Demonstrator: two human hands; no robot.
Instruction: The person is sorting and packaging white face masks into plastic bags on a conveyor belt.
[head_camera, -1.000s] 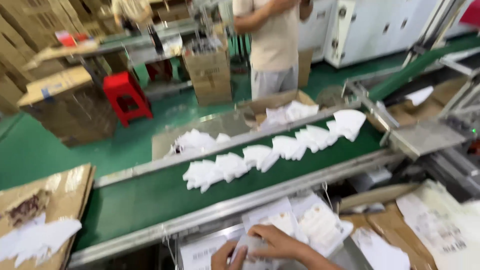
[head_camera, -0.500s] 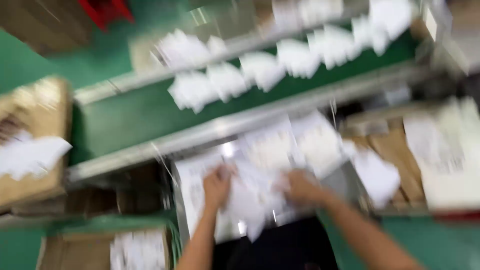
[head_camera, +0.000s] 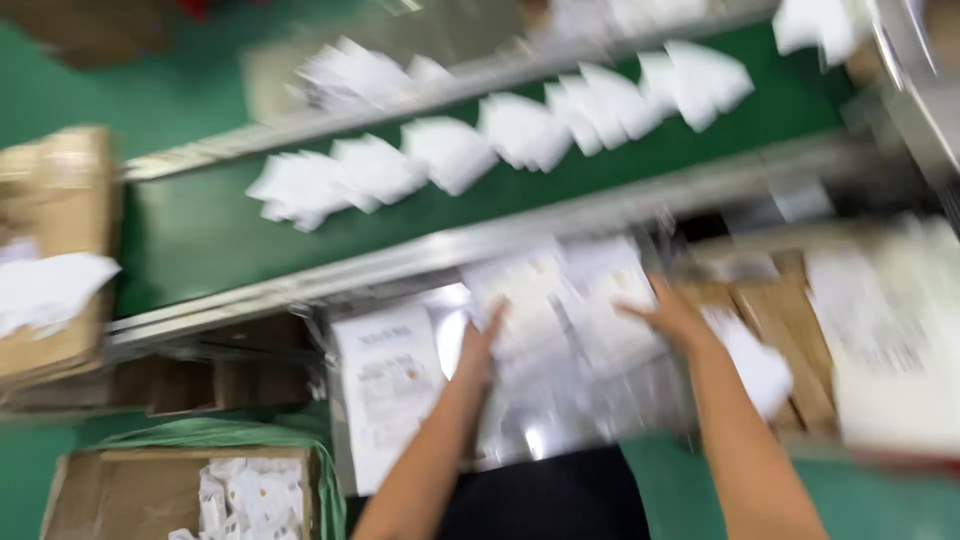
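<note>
Both hands, left hand (head_camera: 483, 345) and right hand (head_camera: 668, 312), lie spread on white packets (head_camera: 560, 310) just below the green conveyor belt (head_camera: 200, 235). They look light, thin and slippery; best gathered by the edges.

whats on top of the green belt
A row of white folded pieces lies along the green belt, overlapping in small heaps. The picture is blurred, so what they are, and whatever lies under them, cannot be told.

Both bare forearms are stretched forward and slightly inward. The left hand (head_camera: 482, 345) is held flat, fingers extended; the right hand (head_camera: 672, 315) is spread, palm down. Both are blurred.
</note>
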